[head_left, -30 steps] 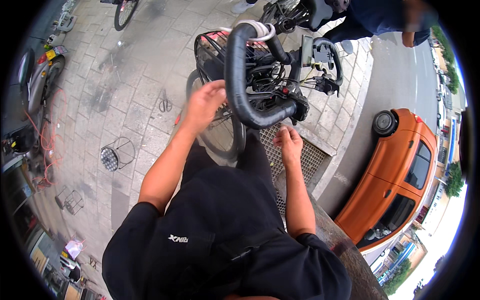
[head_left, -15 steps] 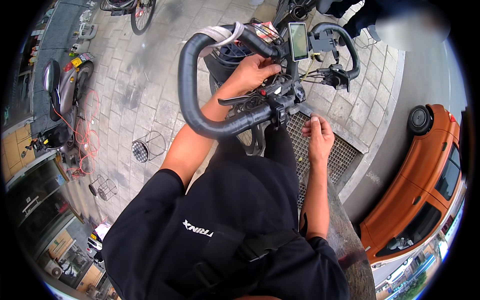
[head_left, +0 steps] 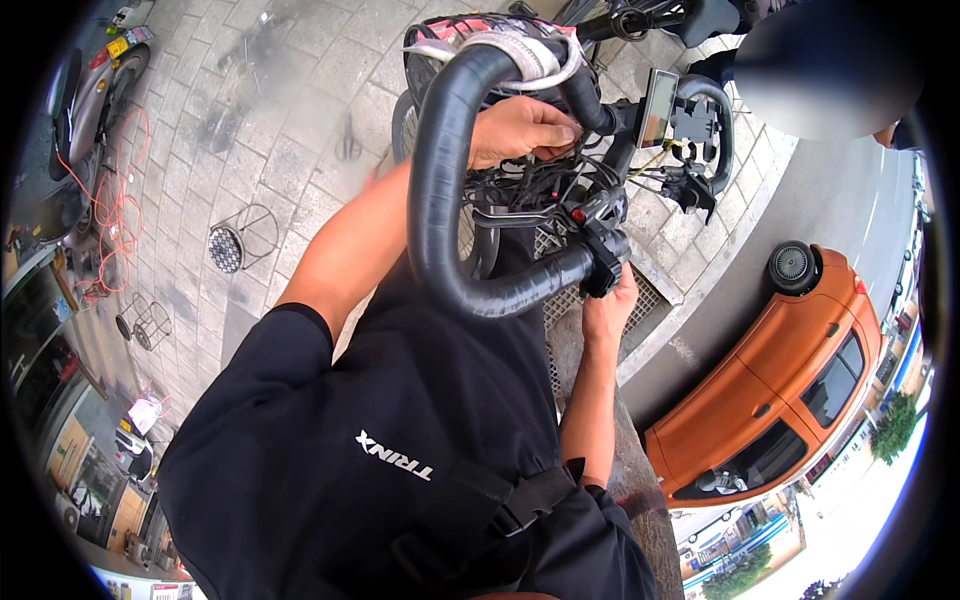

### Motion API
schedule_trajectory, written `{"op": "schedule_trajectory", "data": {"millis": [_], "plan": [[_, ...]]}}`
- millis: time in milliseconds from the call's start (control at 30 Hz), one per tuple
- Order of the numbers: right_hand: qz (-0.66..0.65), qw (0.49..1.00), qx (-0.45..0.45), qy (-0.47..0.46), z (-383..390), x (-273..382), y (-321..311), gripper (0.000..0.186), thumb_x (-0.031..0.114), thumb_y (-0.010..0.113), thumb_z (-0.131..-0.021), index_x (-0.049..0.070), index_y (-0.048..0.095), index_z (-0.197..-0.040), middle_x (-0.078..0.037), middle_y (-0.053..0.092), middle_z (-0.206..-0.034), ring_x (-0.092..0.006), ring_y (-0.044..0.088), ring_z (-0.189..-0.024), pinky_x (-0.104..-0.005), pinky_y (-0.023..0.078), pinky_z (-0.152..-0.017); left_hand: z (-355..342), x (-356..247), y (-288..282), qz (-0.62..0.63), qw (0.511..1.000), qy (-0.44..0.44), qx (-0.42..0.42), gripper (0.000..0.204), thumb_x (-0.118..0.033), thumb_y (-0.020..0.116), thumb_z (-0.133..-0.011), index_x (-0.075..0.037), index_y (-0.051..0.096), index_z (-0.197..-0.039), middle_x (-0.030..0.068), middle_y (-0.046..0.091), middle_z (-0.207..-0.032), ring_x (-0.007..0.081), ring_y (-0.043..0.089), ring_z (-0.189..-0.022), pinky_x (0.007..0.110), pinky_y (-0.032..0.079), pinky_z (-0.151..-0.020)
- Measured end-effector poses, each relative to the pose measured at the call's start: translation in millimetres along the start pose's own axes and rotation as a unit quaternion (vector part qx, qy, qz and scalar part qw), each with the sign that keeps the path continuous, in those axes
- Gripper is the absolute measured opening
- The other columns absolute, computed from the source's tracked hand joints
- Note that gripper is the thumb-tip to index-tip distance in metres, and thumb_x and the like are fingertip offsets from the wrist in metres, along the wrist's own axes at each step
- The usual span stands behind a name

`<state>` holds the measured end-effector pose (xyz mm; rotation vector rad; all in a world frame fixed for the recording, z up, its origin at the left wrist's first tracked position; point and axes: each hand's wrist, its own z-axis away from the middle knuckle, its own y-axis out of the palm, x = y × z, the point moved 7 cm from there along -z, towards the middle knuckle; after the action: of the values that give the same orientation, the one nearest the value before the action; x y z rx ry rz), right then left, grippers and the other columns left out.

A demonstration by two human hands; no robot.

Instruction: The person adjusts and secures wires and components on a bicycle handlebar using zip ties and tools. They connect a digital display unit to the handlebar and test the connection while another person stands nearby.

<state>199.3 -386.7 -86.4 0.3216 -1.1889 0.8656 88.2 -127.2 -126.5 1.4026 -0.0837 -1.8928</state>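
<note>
A black taped handlebar (head_left: 440, 180) loops in front of me, with a pale strap (head_left: 528, 58) wound round its far part. My left hand (head_left: 518, 132) reaches through this loop. Its thumb and fingers are pinched together by a bunch of thin black cables (head_left: 530, 180); whatever lies between them is too small to make out. A brake lever (head_left: 520, 217) and a black control with a red button (head_left: 578, 215) sit closer to me. My right hand (head_left: 612, 303) is up against the near grip's end, its fingertips hidden behind the black switch block (head_left: 604, 265). Beyond stands a display (head_left: 657, 108).
An orange car (head_left: 765, 395) is on the road at right. Wire-framed round stools (head_left: 227, 249) stand on the paving at left, near a coiled orange cord (head_left: 122, 215) and a scooter (head_left: 100, 110). A metal grate (head_left: 648, 300) lies beneath the handlebar. Another person is at upper right.
The view has swung, so the handlebar sits lower and further right. My right hand has come up from beside the grate to the switch block. The left stays pinched among the cables.
</note>
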Motion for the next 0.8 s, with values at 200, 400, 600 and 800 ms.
{"op": "schedule_trajectory", "data": {"millis": [200,400,600,800], "plan": [[0.075,0.994,0.029,-0.076,-16,39,15,0.024,0.011,0.069,-0.097,-0.003,0.069,-0.117,-0.003,0.073,-0.101,-0.0095,0.065,-0.089,-0.0262,0.053,-0.083,0,-6,10,-0.038,0.999,0.0,-0.032,0.033,-0.03,0.078,-0.095,-0.003,0.072,-0.112,0.0005,0.07,-0.094,0.0101,0.06,-0.082,0.026,0.05,-0.077],[0.052,0.998,-0.025,-0.019,-24,65,2,0.025,0.016,0.068,-0.102,-0.004,0.071,-0.117,-0.005,0.073,-0.1,-0.0089,0.064,-0.089,-0.0246,0.052,-0.082,-1,-23,10,-0.145,0.989,-0.009,-0.001,0.032,-0.03,0.072,-0.099,0.0,0.071,-0.109,-0.0009,0.066,-0.093,0.007,0.057,-0.074,0.023,0.048,-0.069],[0.141,0.989,0.008,-0.049,-18,96,9,0.024,0.017,0.071,-0.099,0.0,0.073,-0.116,-0.002,0.073,-0.101,-0.0098,0.063,-0.092,-0.027,0.05,-0.085,-2,-27,9,-0.152,0.987,-0.042,0.037,0.033,-0.031,0.071,-0.099,0.0,0.07,-0.109,-0.0026,0.057,-0.084,0.0055,0.047,-0.062,0.023,0.039,-0.054],[-0.043,0.98,0.192,0.042,14,74,75,0.043,0.008,0.064,-0.099,0.002,0.056,-0.141,-0.011,0.068,-0.115,-0.0163,0.069,-0.091,-0.0294,0.056,-0.081,-1,-9,12,-0.042,0.997,-0.042,0.056,0.032,-0.031,0.07,-0.1,-0.004,0.069,-0.116,-0.0049,0.057,-0.087,0.0023,0.04,-0.059,0.022,0.031,-0.05]]}}
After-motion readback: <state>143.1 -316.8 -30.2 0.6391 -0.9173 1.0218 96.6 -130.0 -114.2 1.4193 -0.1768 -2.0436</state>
